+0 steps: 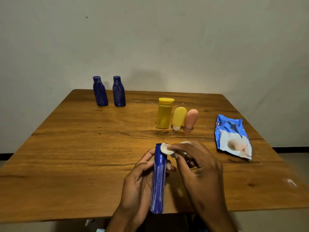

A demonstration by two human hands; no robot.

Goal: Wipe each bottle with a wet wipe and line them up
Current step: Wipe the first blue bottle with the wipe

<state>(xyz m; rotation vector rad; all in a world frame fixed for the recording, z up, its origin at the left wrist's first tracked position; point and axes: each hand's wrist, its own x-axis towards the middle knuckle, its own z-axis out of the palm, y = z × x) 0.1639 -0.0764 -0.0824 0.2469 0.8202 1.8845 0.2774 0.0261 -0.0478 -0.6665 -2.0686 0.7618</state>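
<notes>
I am holding the blue bottle up over the counter, my left hand wrapping around its middle. My right hand is pinching the wet wipe against its top. 2 blue bottles are standing far back.

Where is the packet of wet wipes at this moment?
In the head view, the packet of wet wipes lies flat on the right side of the wooden table, to the right of the pink bottle and apart from it.
</notes>
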